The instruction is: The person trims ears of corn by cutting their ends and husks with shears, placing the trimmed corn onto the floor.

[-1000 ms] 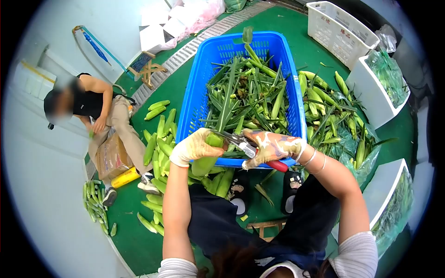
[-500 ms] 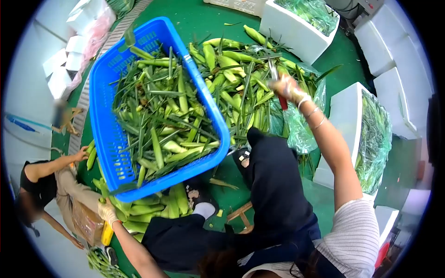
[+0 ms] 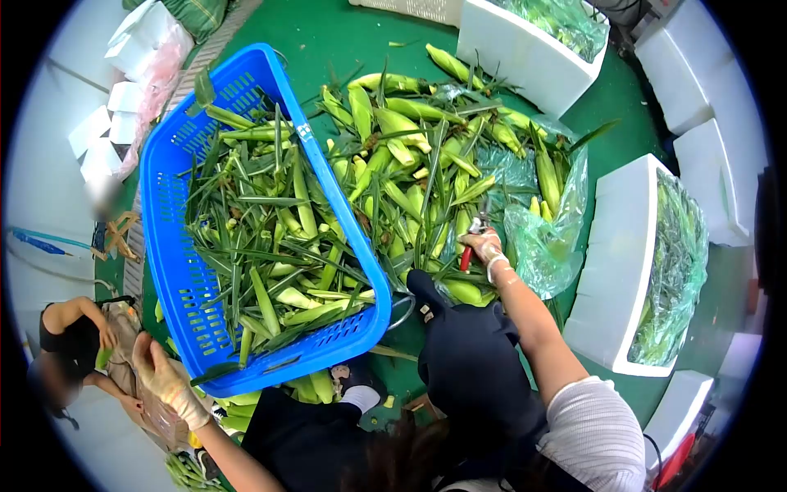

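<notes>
Red tool handle point(image 3: 466, 259), green corn point(image 3: 548, 179)

The right hand point(image 3: 485, 245) covers much of the red-handled shears point(image 3: 466, 260) (their blades are too small to read clearly). The blue basket point(image 3: 354, 234) partly hides the corn ears point(image 3: 323, 385) beside the shoe point(image 3: 361, 385). A co-worker's point(image 3: 72, 334) head is blurred. The top edge cuts off the pale crate point(image 3: 410, 8) and the farthest foam box point(image 3: 525, 61); a leg point(image 3: 479, 361) covers most of the wooden stool point(image 3: 420, 407).
</notes>
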Action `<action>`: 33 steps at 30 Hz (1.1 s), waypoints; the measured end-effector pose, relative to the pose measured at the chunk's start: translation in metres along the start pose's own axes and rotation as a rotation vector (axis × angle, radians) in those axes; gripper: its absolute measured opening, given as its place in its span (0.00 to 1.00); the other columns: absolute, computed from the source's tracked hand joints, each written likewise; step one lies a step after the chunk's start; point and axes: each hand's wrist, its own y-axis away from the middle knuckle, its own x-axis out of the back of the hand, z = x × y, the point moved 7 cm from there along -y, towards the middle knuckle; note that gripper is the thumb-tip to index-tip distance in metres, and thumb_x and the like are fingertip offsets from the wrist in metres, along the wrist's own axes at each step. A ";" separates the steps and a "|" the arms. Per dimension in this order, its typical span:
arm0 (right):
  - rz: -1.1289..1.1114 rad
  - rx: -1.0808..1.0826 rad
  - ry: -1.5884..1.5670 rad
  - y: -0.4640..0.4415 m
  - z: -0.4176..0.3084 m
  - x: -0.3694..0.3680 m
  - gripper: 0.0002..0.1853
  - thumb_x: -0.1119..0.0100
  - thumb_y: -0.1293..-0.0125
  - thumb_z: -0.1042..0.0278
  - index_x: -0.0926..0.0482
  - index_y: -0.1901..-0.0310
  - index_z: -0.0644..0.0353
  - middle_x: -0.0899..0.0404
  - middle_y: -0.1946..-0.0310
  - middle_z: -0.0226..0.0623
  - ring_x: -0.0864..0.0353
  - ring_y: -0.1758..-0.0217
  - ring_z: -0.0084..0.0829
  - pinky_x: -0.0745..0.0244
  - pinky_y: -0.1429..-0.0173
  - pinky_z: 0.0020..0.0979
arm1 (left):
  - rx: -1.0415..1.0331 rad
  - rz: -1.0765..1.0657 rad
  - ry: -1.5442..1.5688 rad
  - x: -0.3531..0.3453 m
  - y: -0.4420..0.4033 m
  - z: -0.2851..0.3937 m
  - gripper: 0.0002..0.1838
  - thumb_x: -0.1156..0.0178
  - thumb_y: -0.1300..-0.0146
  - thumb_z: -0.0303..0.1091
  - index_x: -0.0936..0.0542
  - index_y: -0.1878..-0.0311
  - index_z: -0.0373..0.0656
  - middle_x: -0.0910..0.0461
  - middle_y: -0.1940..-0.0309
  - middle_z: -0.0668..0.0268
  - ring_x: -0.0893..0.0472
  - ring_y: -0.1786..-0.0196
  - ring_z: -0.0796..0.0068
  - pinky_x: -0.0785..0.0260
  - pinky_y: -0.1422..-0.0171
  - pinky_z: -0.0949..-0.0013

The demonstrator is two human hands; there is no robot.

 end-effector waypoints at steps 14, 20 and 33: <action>-0.749 1.086 0.046 0.238 -0.365 0.083 0.24 0.26 0.60 0.60 0.28 0.64 0.62 0.34 0.72 0.28 0.36 0.68 0.25 0.36 0.63 0.32 | 0.045 -0.610 0.797 -0.106 0.047 0.232 0.18 0.38 0.38 0.38 0.22 0.50 0.37 0.20 0.58 0.64 0.21 0.54 0.71 0.30 0.47 0.69; -1.138 1.079 0.047 0.347 -0.442 -0.010 0.24 0.30 0.53 0.62 0.27 0.56 0.62 0.26 0.67 0.30 0.31 0.64 0.24 0.31 0.59 0.29 | 0.553 -0.290 1.622 -0.080 0.004 0.156 0.18 0.34 0.42 0.48 0.23 0.57 0.45 0.19 0.65 0.58 0.20 0.60 0.61 0.26 0.54 0.57; -0.132 1.667 0.152 0.424 -0.407 -0.074 0.21 0.39 0.50 0.59 0.30 0.56 0.62 0.30 0.62 0.46 0.31 0.55 0.47 0.40 0.48 0.44 | 1.209 0.475 1.692 -0.047 0.013 -0.043 0.17 0.54 0.33 0.47 0.25 0.56 0.44 0.20 0.57 0.62 0.21 0.54 0.59 0.30 0.43 0.53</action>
